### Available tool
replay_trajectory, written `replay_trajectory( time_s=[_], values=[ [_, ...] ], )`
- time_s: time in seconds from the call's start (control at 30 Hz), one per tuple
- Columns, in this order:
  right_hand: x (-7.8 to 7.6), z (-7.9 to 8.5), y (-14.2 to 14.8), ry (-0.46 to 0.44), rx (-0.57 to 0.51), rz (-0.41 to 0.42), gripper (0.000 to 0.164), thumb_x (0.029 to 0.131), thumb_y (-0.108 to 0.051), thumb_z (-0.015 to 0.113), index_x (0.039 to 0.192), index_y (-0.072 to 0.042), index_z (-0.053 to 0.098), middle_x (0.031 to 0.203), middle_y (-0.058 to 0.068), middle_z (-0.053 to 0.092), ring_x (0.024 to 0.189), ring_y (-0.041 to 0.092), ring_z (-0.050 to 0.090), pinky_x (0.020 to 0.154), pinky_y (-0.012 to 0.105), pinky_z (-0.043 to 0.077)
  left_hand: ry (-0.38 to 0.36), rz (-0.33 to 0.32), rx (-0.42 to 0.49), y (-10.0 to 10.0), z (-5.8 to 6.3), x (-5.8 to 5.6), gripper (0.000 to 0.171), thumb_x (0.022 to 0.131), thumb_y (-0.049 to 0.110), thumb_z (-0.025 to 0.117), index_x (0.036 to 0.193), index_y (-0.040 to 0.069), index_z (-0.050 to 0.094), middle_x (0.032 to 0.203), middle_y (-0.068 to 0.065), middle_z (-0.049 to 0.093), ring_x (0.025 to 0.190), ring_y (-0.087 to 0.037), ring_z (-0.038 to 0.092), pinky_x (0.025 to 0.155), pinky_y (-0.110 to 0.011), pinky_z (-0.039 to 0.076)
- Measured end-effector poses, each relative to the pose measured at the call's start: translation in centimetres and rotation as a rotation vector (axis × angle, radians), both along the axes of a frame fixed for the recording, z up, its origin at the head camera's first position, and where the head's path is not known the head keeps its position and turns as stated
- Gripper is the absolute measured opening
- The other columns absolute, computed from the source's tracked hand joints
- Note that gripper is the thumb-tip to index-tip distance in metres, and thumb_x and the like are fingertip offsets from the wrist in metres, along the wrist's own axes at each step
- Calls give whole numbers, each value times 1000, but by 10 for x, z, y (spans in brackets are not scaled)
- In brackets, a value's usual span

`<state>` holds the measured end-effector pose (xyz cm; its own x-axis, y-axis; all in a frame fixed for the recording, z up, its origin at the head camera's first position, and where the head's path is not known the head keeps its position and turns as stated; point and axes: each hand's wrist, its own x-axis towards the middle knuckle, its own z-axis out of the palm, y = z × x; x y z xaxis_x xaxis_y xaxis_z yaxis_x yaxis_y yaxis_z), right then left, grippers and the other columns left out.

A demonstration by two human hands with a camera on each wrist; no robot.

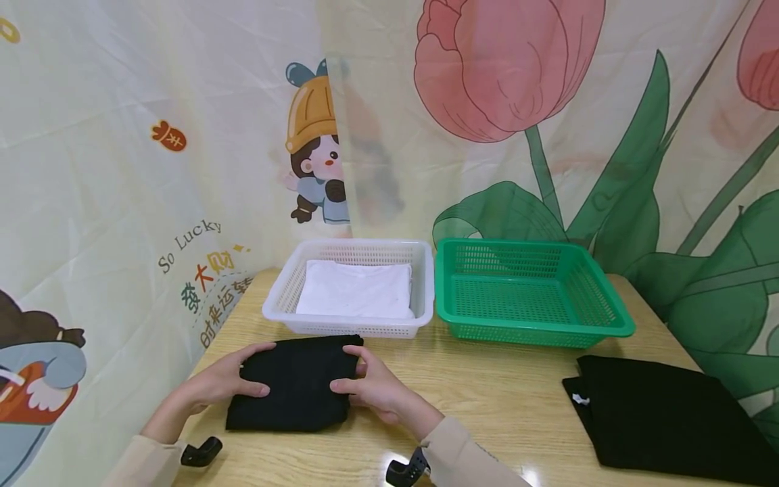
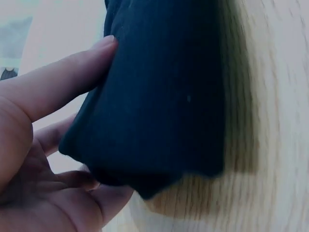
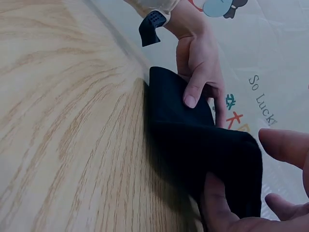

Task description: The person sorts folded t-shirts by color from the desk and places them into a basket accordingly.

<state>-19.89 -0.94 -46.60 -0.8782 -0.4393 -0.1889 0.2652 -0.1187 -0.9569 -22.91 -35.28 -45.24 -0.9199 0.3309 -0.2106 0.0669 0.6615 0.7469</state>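
Observation:
A folded black garment [image 1: 301, 389] lies at the left of the table, in front of the white basket. My left hand [image 1: 220, 382] grips its left edge, thumb on top; in the left wrist view other fingers [image 2: 108, 200] reach beneath the cloth. At the right edge my right hand [image 1: 380, 387] holds the garment, thumb and forefinger over the top. The right wrist view shows the cloth [image 3: 203, 150] as a thick folded bundle, its near end between the right thumb and fingers, the left hand [image 3: 203, 65] at the far end.
Behind the garment stands a white basket [image 1: 276, 316] with folded white cloth [image 1: 356, 289] inside. A green basket [image 1: 535, 335] stands beside it. Another black garment [image 1: 669, 419] with a white tag lies on the wooden table [image 1: 487, 392] at right. A printed curtain [image 1: 389, 101] hangs behind.

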Motion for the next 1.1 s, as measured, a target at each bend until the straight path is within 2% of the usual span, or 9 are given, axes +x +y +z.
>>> replay_trajectory(
  time_s=[0.17,0.23,0.33,0.43,0.53,0.63,0.73,0.93,1.1],
  values=[
    [-2,-3,8,55,92,-3,73,91,-5,82,155,-12,49,146,21,51,115,30,66,96,48,59,-60,-37,89,13,2,2,104,83,17,92,167,15,31,170,-31,19,152,-66,6,113,-83,21],
    [-3,-5,13,105,155,-7,70,91,-7,83,153,-14,52,149,17,51,121,30,63,100,50,56,-73,-55,124,18,1,2,106,83,15,92,168,17,29,171,-29,16,154,-62,7,113,-83,19],
    [-5,-7,21,161,218,-7,68,91,-8,83,152,-15,54,147,16,54,125,32,60,105,53,52,-73,-76,149,27,-1,1,106,83,14,92,168,18,29,169,-27,24,152,-52,21,115,-77,25],
    [-5,-7,31,183,244,1,69,91,-8,83,153,-16,53,147,15,54,128,33,59,108,55,50,-78,-96,165,36,-3,-1,106,83,14,92,168,17,30,163,-24,36,144,-44,38,114,-64,35],
    [-6,-8,41,194,261,12,73,90,-7,84,154,-18,51,146,15,55,126,33,60,107,55,50,-81,-127,182,48,-7,-4,105,84,15,92,168,17,29,159,-20,43,140,-38,45,111,-51,40],
    [-6,-9,54,204,271,30,76,90,-7,84,157,-19,48,144,15,56,124,32,61,105,54,51,-81,-156,203,63,-10,-5,104,85,15,91,169,18,29,159,-19,46,139,-36,48,111,-47,41],
    [-7,-11,69,205,263,42,78,90,-6,84,158,-19,47,143,15,57,123,31,62,103,50,53,-72,-153,213,77,-12,-5,103,84,14,91,168,21,31,163,-18,41,143,-37,44,115,-54,37],
    [-5,-16,97,216,266,32,79,91,-7,84,160,-18,47,147,16,57,126,30,61,103,46,54,-50,-146,214,105,-9,-3,102,83,12,92,166,29,35,175,-17,16,156,-56,11,119,-74,21],
    [0,-14,120,195,269,18,78,92,-9,84,160,-21,47,149,16,56,127,30,61,102,44,55,-84,-173,260,130,-5,2,106,83,11,93,167,31,32,177,-14,9,158,-55,-1,121,-75,16]
  ],
)
